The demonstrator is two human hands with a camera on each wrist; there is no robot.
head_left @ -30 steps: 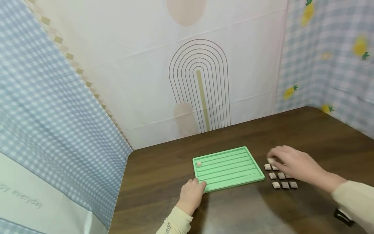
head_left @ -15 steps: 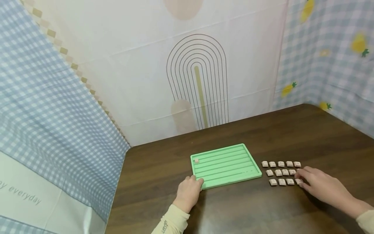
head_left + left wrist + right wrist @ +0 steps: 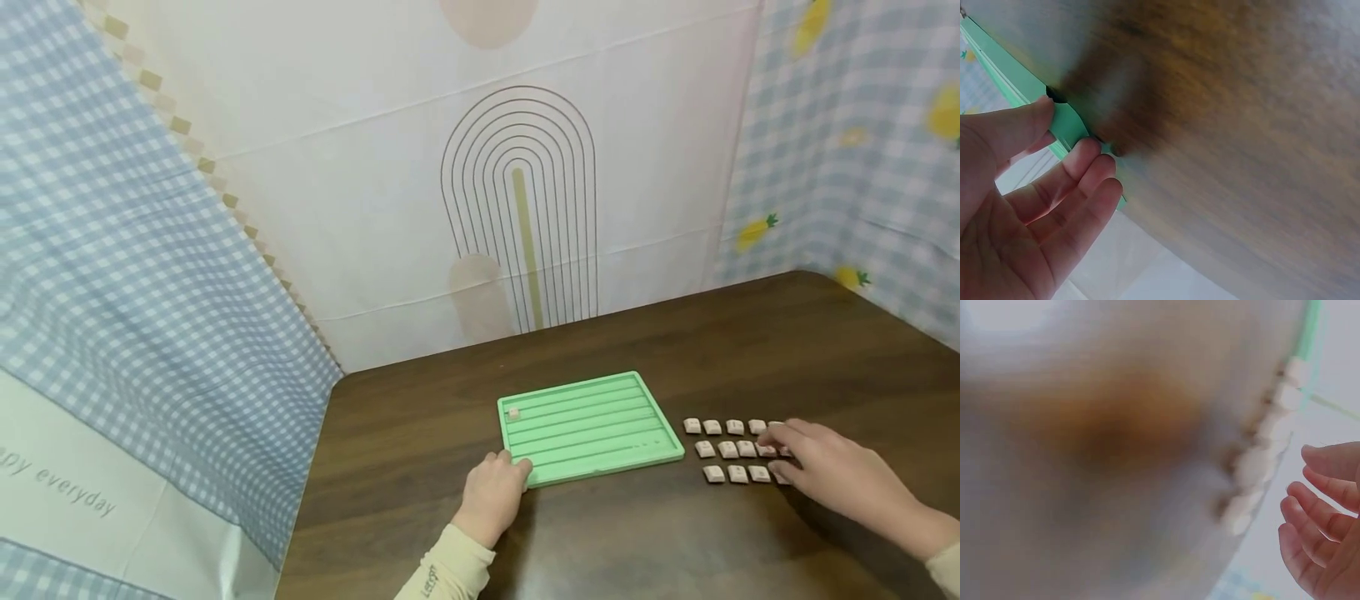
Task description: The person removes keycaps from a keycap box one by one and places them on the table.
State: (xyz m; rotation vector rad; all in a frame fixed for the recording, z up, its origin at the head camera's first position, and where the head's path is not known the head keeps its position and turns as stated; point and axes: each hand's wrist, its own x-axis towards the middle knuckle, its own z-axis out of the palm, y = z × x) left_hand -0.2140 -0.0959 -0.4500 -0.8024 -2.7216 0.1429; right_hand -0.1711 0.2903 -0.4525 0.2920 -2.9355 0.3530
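My left hand (image 3: 492, 493) grips the near left corner of a green tray (image 3: 592, 473), thumb on one side and fingertips on the other in the left wrist view. Raised ridges run across the tray, and one small beige keycap (image 3: 513, 413) sits near its far left corner. To the tray's right, several beige keycaps (image 3: 737, 473) lie in three rows on the table. My right hand (image 3: 843, 468) is over the right end of these rows, covering part of them. In the right wrist view its fingers (image 3: 1310, 512) are loosely bent with nothing between them.
Everything rests on a dark brown wooden table (image 3: 600, 542). Behind it hangs a pale cloth (image 3: 375, 208) with an arch pattern. Blue checked curtains (image 3: 150, 275) enclose the left and right sides.
My right hand moves from the back row to the right end of the front row, then slightly back over the rows' right ends. My left hand stays on the tray corner.
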